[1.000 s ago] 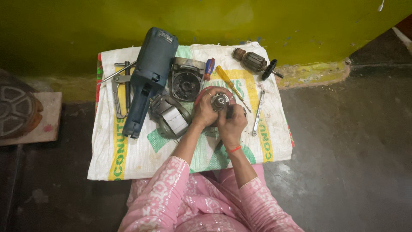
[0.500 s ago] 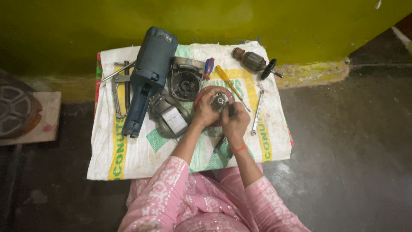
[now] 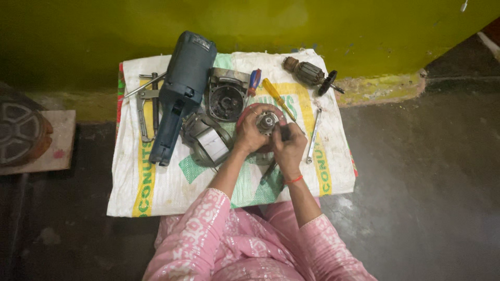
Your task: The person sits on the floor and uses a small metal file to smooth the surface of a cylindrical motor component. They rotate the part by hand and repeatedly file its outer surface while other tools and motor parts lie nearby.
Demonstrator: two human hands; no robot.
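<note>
Head view, gear housing [image 3: 267,123] between left hand [image 3: 250,134], right hand [image 3: 289,148]

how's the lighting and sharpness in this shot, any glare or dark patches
Head view: soft even light on the white woven sack, no hard glare; the grey concrete floor falls darker toward the left corners; both hands on the round grey metal gear housing are fairly sharp, slight wide-angle bending at edges.

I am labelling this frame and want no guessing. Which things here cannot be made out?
Head view only:
- Metal gear part: underside hidden by left hand and right hand.
- Dark tool below the hands: its tip is hidden behind the right hand.
- Round object: cut off by the left edge.
</note>
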